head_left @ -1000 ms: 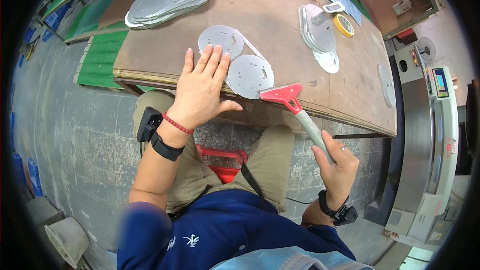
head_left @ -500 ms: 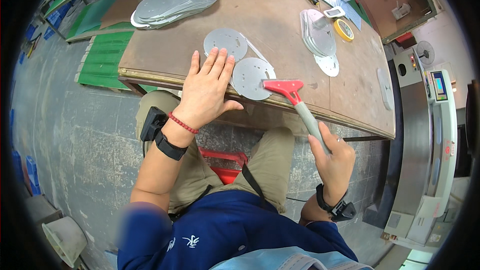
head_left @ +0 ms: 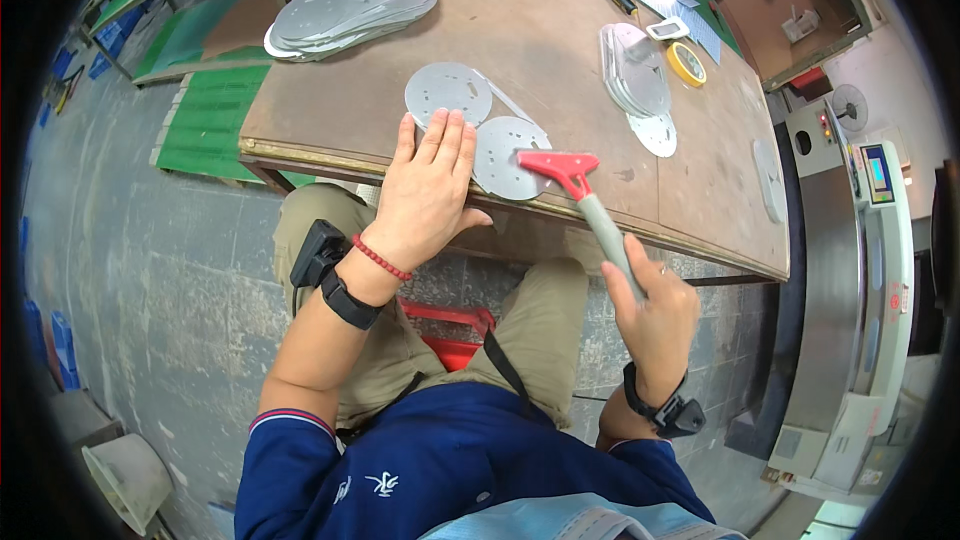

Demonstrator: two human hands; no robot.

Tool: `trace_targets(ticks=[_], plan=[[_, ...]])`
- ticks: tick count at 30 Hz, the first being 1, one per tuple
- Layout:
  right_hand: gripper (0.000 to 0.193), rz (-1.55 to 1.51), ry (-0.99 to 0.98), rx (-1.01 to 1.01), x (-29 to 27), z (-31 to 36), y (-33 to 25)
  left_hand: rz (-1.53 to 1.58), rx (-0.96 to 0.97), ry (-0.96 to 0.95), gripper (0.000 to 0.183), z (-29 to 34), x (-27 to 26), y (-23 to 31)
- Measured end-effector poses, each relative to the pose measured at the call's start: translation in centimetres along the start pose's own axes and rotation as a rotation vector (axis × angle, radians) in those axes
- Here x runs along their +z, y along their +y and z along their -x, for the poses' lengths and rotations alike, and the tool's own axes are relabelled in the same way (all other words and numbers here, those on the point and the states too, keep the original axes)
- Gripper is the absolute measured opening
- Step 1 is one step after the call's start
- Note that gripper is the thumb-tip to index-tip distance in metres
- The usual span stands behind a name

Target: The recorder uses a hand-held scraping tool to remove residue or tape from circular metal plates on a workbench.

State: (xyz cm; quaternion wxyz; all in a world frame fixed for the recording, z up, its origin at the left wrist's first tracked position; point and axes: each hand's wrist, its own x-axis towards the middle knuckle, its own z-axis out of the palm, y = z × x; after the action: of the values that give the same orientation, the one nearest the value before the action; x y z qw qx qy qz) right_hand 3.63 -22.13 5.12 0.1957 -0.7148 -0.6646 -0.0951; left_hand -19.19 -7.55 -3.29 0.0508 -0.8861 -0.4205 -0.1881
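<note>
Near the table's front edge lies a flat grey plate of two round discs, a left disc (head_left: 447,92) and a right disc (head_left: 508,162), both with small holes and slots. A thin straight strip (head_left: 508,100) runs along its far side. My left hand (head_left: 430,178) rests with fingers stretched over the near edge of the left disc, thumb out to the side. Wrapped round the grey handle of a scraper (head_left: 608,232) is my right hand (head_left: 655,305). The scraper's red head lies over the right part of the right disc; whether its blade touches cannot be made out.
A pile of grey plates (head_left: 350,10) lies at the far left of the brown table (head_left: 540,10). To the right are a smaller stack of plates (head_left: 632,75), yellow tape (head_left: 687,64), a white oval device (head_left: 668,29) and a screwdriver (head_left: 622,0). A machine (head_left: 850,270) stands beyond the right edge.
The scraper and my right hand have shifted slightly left, the red head reaching further over the right disc. My left hand has slid a little nearer and to the right.
</note>
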Motion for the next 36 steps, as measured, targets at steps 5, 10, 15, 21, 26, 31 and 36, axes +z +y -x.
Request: trace_targets(ticks=[5, 10, 15, 21, 26, 31, 36], plan=[[0.037, -0.004, -0.005, -0.024, -0.2, 0.4, -0.5, 0.000, -0.004, 0.020, 0.103, 0.0, -0.1, 0.1], [0.037, 0.060, 0.026, -0.015, 1.5, -1.6, -1.0, 0.021, -0.013, 0.006, 0.102, 0.0, 0.2, 0.3], [0.036, 0.025, 0.023, -0.045, 0.4, 0.0, -0.9, 0.027, 0.009, 0.025, 0.100, 0.0, 0.0, 0.1], [0.037, 0.001, 0.005, -0.024, 0.6, -0.4, -1.0, -0.002, -0.001, 0.040, 0.099, 0.1, 0.1, 0.2], [0.036, 0.050, 0.035, 0.034, 2.3, -2.3, -0.4, 0.004, -0.006, 0.030, 0.097, 0.0, 0.4, 0.5], [0.035, -0.121, 0.083, 0.103, 1.9, -1.0, 1.1, 0.050, 0.037, 0.092, 0.090, 0.4, 0.7, 0.0], [0.038, -0.221, 0.054, 0.181, -0.4, 1.5, 2.4, 0.080, 0.032, 0.104, 0.084, 0.7, 0.3, -0.4]])
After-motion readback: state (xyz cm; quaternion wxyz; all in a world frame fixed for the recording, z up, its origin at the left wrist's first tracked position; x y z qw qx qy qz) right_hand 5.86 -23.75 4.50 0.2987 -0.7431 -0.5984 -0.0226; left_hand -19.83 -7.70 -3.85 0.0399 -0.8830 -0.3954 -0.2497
